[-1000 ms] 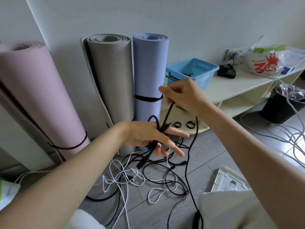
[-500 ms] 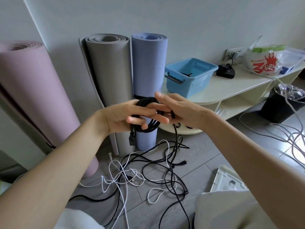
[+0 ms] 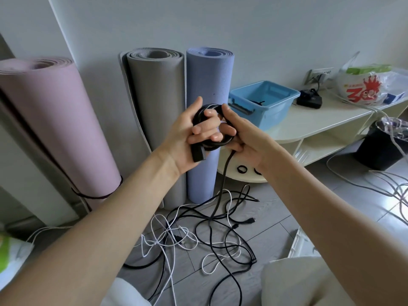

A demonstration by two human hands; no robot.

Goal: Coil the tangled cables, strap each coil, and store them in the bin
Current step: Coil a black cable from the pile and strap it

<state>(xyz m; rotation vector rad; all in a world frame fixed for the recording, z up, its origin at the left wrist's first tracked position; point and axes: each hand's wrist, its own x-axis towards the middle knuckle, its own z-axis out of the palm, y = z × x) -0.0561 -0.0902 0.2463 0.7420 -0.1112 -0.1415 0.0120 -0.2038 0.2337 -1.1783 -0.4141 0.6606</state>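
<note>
Pink mat (image 3: 57,120), grey mat (image 3: 159,111) and blue mat (image 3: 209,102): rolled, upright against the wall, left of the bin. Shelf unit (image 3: 326,127): cream, carries the bin. Bin (image 3: 267,107): light blue, open-topped, something dark inside. Loose cables (image 3: 198,235): black and white, tangled on the floor below the bin. Left hand (image 3: 189,133): fingers curled through a black cable coil (image 3: 212,127), gripping it, left of the bin. Right hand (image 3: 245,138): fingers closed on the coil's right side, its tail hanging to the floor.
</note>
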